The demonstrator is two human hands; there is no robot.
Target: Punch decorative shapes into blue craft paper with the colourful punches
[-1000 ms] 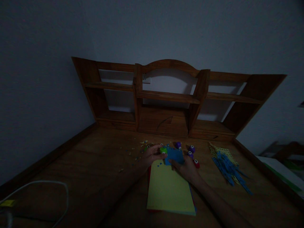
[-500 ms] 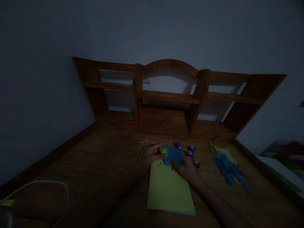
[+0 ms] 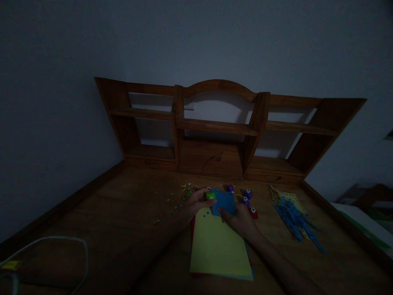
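My left hand (image 3: 196, 201) is closed round a small green paper punch (image 3: 211, 196). The edge of a blue sheet of paper (image 3: 225, 201) meets the punch; I cannot tell how far it goes in. My right hand (image 3: 242, 219) pinches that blue sheet at its lower right, thumb on top. Beneath both hands lies a stack of paper with a yellow sheet (image 3: 220, 246) on top and red and blue edges peeking out. A few blue cut-out bits (image 3: 205, 214) rest on the yellow sheet.
Purple punches (image 3: 247, 194) and a red punch (image 3: 253, 212) stand right of the paper. Tiny yellow cut-outs (image 3: 184, 186) are scattered to the left. Blue paper strips (image 3: 296, 219) lie over punched yellow scraps (image 3: 291, 198). A wooden shelf unit (image 3: 211, 157) backs the desk; a white cable (image 3: 61, 236) curves at lower left.
Both hands keep their grip on the punch and the blue sheet, which has shifted very slightly. The whole view has tilted a little.
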